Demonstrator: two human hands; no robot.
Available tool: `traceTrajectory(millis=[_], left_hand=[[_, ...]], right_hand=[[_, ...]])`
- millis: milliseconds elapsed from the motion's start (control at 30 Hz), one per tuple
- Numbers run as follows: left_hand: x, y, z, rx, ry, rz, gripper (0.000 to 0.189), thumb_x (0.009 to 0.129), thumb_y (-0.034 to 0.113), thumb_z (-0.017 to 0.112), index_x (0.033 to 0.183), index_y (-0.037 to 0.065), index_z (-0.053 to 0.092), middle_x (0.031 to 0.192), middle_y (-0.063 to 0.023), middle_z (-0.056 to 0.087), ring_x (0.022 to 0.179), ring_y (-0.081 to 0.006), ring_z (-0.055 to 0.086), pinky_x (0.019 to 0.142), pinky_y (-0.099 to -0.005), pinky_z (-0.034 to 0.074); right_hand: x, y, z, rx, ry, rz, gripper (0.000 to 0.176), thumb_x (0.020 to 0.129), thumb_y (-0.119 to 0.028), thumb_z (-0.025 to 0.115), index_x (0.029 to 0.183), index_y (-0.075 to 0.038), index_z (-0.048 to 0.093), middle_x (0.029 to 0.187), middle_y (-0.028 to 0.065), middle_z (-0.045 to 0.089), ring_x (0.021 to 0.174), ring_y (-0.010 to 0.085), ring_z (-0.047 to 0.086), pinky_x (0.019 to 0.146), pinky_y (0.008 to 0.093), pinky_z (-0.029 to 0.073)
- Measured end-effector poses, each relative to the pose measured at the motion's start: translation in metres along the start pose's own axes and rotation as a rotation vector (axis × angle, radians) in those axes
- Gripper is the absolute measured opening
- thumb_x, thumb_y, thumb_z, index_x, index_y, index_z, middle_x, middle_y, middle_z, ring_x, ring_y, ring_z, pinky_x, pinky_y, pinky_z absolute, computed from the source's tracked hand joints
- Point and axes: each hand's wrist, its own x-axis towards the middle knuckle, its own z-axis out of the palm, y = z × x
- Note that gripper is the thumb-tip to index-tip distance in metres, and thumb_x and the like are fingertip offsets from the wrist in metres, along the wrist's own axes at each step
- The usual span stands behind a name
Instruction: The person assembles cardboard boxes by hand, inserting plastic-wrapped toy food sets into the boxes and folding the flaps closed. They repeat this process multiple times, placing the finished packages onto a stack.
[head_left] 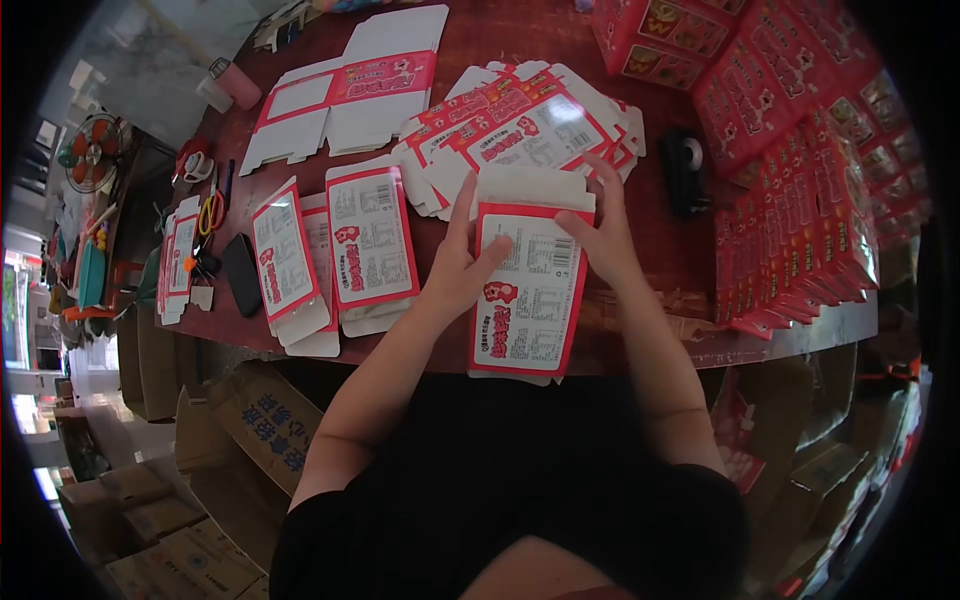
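A small stack of flattened red-and-white boxes (525, 325), printed with text and a barcode, lies upright in front of me at the table's near edge. My left hand (463, 262) grips its left side, thumb on the printed face and fingers along the edge. On the right side, my right hand (606, 230) grips in the same way, its thumb near the barcode. White flaps stick out past the top of the stack. Just beyond my fingertips lies a loose pile of similar flattened boxes (545, 128). To the left are two more small stacks, one (368, 232) closer and one (283, 245) farther.
Tall rows of red boxes (785, 225) line the right side, with a black tape dispenser (684, 170) beside them. Flat cartons (380, 90) lie at the back left. A phone (242, 275), yellow-handled scissors (211, 212) and a pink bottle (236, 84) are on the left. Cardboard boxes (250, 425) stand below.
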Motion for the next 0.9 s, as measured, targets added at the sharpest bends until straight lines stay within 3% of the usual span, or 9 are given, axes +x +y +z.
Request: traceTrajectory(millis=[100,133,233,333,433,567,633,767,900], left_hand=[[0.002,-0.012,-0.005,-0.009,-0.042,0.029,0.053,0.087,0.010,0.055,0.133,0.011,0.029,0.112,-0.0139,0.050,0.100,-0.0174,0.053,0.083,-0.0291,0.045],[0.001,-0.014,-0.005,-0.051,-0.031,0.006,0.048,0.087,0.010,0.055,0.130,0.010,0.032,0.108,-0.0117,0.052,0.096,-0.0156,0.053,0.081,-0.0280,0.045],[0.002,-0.018,-0.004,-0.122,-0.009,0.040,0.035,0.089,0.011,0.053,0.120,0.009,0.038,0.098,-0.0063,0.054,0.088,-0.0109,0.051,0.077,-0.0253,0.043],[0.004,-0.025,-0.004,-0.123,0.017,0.107,0.025,0.090,0.012,0.052,0.113,0.007,0.043,0.096,-0.0053,0.055,0.085,-0.0098,0.052,0.076,-0.0242,0.043],[0.004,-0.029,-0.006,-0.125,0.026,0.115,0.021,0.093,0.013,0.049,0.112,0.007,0.044,0.095,-0.0045,0.054,0.085,-0.0091,0.050,0.076,-0.0235,0.042],[0.003,-0.026,-0.005,0.060,0.148,0.073,0.019,0.093,0.015,0.049,0.110,0.007,0.047,0.098,-0.0044,0.053,0.088,-0.0093,0.049,0.077,-0.0238,0.041],[0.008,-0.030,-0.006,0.024,0.178,0.198,0.019,0.092,0.016,0.051,0.109,0.006,0.048,0.102,-0.0051,0.052,0.089,-0.0101,0.049,0.079,-0.0242,0.041],[0.006,-0.020,0.006,0.003,0.327,0.415,0.023,0.090,0.017,0.056,0.107,0.004,0.048,0.108,-0.0068,0.050,0.095,-0.0123,0.050,0.083,-0.0254,0.041],[0.010,-0.032,-0.014,0.025,0.113,0.366,0.025,0.087,0.015,0.060,0.105,0.001,0.048,0.104,-0.0082,0.053,0.098,-0.0136,0.051,0.083,-0.0261,0.043]], right_hand=[[-0.013,0.029,-0.001,0.035,0.019,-0.032,0.041,0.083,-0.012,0.064,0.119,-0.008,0.046,0.109,0.0059,0.052,0.099,0.0143,0.050,0.084,0.0262,0.042],[-0.016,0.031,0.000,0.062,0.019,-0.019,0.029,0.089,-0.018,0.057,0.115,-0.008,0.049,0.104,0.0039,0.052,0.093,0.0108,0.050,0.080,0.0243,0.041],[-0.010,0.032,-0.002,-0.043,-0.048,-0.030,0.023,0.093,-0.023,0.050,0.110,-0.007,0.052,0.100,0.0021,0.053,0.089,0.0081,0.049,0.077,0.0227,0.040],[-0.008,0.026,0.004,0.021,-0.047,0.115,0.027,0.095,-0.029,0.046,0.108,-0.007,0.056,0.096,0.0004,0.054,0.090,0.0077,0.049,0.079,0.0223,0.040],[-0.006,0.024,0.007,0.036,-0.071,0.152,0.030,0.095,-0.030,0.046,0.111,-0.006,0.056,0.096,0.0018,0.056,0.090,0.0095,0.051,0.081,0.0230,0.040],[-0.010,0.033,0.004,-0.146,-0.072,-0.134,0.024,0.091,-0.021,0.054,0.109,-0.006,0.059,0.099,0.0054,0.059,0.093,0.0130,0.054,0.083,0.0247,0.041],[-0.013,0.033,0.007,-0.145,-0.019,-0.204,0.021,0.088,-0.014,0.058,0.107,-0.005,0.059,0.101,0.0070,0.060,0.094,0.0144,0.055,0.084,0.0252,0.042],[-0.017,0.019,0.020,0.198,0.102,-0.037,0.019,0.081,-0.004,0.064,0.100,-0.002,0.060,0.098,0.0067,0.061,0.094,0.0139,0.056,0.084,0.0253,0.042],[-0.016,0.031,0.014,0.127,0.049,-0.064,0.017,0.079,-0.003,0.066,0.095,-0.002,0.059,0.095,0.0063,0.061,0.090,0.0121,0.056,0.080,0.0239,0.043]])
